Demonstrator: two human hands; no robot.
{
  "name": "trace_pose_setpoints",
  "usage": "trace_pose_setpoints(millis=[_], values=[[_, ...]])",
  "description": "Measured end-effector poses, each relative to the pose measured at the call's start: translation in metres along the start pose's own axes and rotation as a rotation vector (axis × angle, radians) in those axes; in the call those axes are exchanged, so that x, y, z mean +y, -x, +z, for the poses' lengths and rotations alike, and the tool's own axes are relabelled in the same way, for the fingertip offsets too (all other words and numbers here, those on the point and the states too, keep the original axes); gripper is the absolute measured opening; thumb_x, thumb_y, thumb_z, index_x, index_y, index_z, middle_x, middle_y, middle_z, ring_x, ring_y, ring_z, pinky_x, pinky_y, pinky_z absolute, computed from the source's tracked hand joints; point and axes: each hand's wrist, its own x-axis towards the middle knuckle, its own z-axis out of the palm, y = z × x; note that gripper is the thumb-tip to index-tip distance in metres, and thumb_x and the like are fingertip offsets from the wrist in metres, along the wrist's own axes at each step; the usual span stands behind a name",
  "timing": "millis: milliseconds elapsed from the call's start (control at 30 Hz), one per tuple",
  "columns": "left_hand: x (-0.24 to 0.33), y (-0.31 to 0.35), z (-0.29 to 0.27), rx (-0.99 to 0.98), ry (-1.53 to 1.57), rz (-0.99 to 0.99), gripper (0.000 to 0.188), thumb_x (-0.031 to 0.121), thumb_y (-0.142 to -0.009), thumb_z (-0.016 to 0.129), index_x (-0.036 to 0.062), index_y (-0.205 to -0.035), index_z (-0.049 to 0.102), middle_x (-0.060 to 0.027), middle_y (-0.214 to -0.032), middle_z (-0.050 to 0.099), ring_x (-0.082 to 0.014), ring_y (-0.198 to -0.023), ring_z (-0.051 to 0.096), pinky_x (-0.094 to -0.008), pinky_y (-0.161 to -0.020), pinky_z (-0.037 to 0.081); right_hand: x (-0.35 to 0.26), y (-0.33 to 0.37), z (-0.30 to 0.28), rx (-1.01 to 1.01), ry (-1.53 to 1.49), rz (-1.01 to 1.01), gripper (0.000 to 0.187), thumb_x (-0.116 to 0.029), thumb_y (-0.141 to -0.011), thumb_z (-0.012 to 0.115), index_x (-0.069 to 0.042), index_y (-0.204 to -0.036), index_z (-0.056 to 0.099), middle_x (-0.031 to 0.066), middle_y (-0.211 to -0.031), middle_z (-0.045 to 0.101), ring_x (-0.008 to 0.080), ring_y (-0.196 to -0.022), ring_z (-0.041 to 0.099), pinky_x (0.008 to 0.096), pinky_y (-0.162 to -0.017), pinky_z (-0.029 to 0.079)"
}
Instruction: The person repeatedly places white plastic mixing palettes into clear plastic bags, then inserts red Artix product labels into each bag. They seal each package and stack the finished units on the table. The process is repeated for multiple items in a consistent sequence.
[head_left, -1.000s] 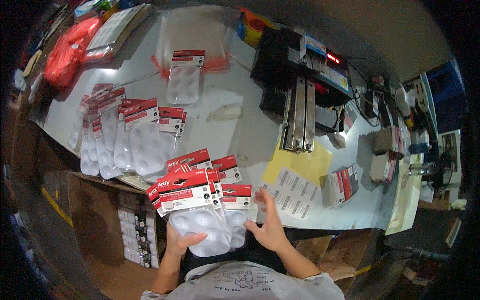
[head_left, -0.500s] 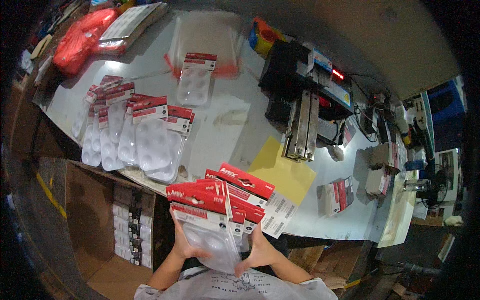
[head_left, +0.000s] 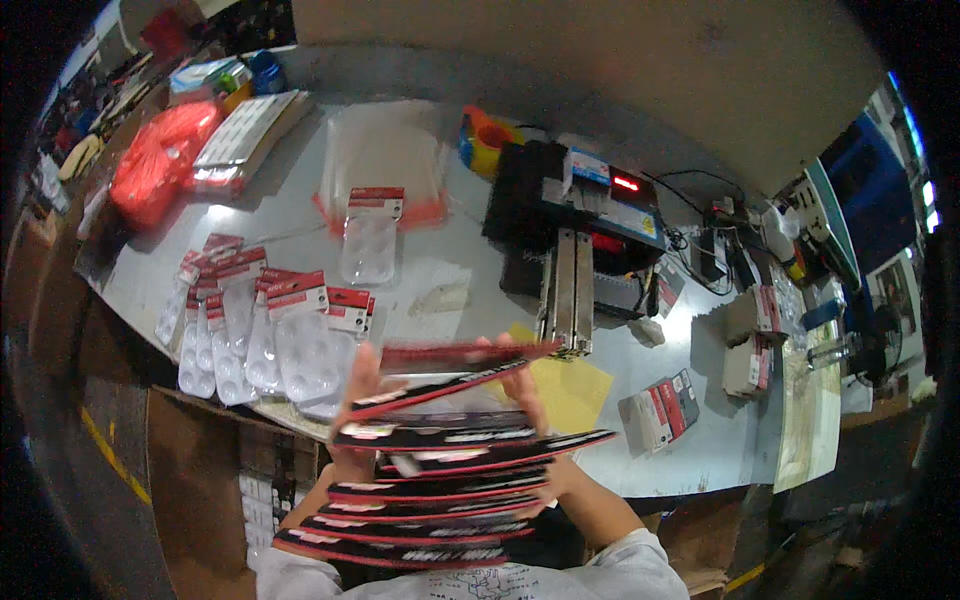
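Observation:
Between my two hands is a loose stack of packaged plastic paint palettes [head_left: 440, 490]. Their red and black header cards point up at me, fanned apart and a little blurred. My left hand [head_left: 362, 395] is closed on the stack's left side, the thumb and fingers partly hidden behind the cards. On the right side my right hand [head_left: 528, 400] grips it too, its fingertips showing at the far end. Left of the hands, a row of overlapping white palettes with red header cards [head_left: 303, 352] lies along the table's near edge.
A sealing machine [head_left: 590, 210] with a lit red display stands behind the hands, near a yellow sheet [head_left: 565, 395]. Clear bags [head_left: 385, 150] lie at the back with one palette pack [head_left: 370, 250] on them. Card stacks [head_left: 662, 412] sit rightward. An open carton [head_left: 200, 470] stands below left.
The held stack has tipped so the header cards now face up edge-on, and the packs have spread apart. Both hands have moved up along its sides. The head view has shifted.

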Motion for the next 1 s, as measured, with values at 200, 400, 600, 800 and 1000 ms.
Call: trace_pose_setpoints(millis=[200,400,600,800,1000], values=[[-0.029,-0.023,-0.038,0.096,0.014,-0.081,0.088,0.031,-0.059,0.083,0.0034,-0.121,0.026,-0.018,-0.121,0.039,-0.0269,-0.121,0.038,-0.0408,-0.102,0.029,0.046,-0.006,-0.013,-0.139,0.165,0.063,0.131,-0.058,-0.051,0.078,-0.007,-0.142,-0.001,0.0237,-0.147,-0.003,0.0392,-0.136,0.001,0.0501,-0.106,0.008],[-0.055,-0.022,-0.05,0.011,0.043,-0.148,0.106,0.033,-0.055,0.084,0.0039,-0.126,0.01,-0.02,-0.128,0.027,-0.0288,-0.125,0.032,-0.0418,-0.104,0.024,0.09,0.017,-0.007,-0.14,0.005,0.209,0.133,-0.031,-0.05,0.085,-0.002,-0.139,-0.01,0.021,-0.144,0.014,0.0302,-0.13,0.021,0.0384,-0.107,0.016],[-0.05,-0.038,-0.039,0.06,0.033,-0.09,0.124,0.036,-0.052,0.086,0.0045,-0.131,-0.005,-0.0221,-0.136,0.015,-0.0308,-0.128,0.027,-0.0429,-0.106,0.02,0.083,0.003,-0.007,-0.197,-0.064,0.454,0.128,-0.027,-0.053,0.082,-0.002,-0.139,-0.009,0.0183,-0.144,0.013,0.0266,-0.13,0.021,0.0382,-0.108,0.014],[-0.001,-0.032,-0.026,0.175,-0.187,0.198,0.143,0.038,-0.049,0.087,0.005,-0.136,-0.021,-0.0242,-0.144,0.003,-0.0327,-0.132,0.021,-0.0439,-0.109,0.015,0.049,-0.002,-0.013,-0.173,0.067,0.284,0.144,-0.039,-0.047,0.086,-0.004,-0.137,-0.022,0.02,-0.146,0.001,0.0301,-0.134,0.01,0.0421,-0.11,0.007],[-0.012,-0.037,-0.03,0.142,-0.746,0.445,0.146,0.037,-0.047,0.088,0.0055,-0.136,-0.024,-0.0236,-0.145,0.005,-0.0348,-0.134,0.017,-0.0431,-0.109,0.014,0.079,0.007,-0.011,-0.181,0.053,0.251,0.144,-0.041,-0.051,0.085,-0.006,-0.135,-0.026,0.0198,-0.147,-0.001,0.0297,-0.136,0.005,0.0409,-0.11,0.007]])
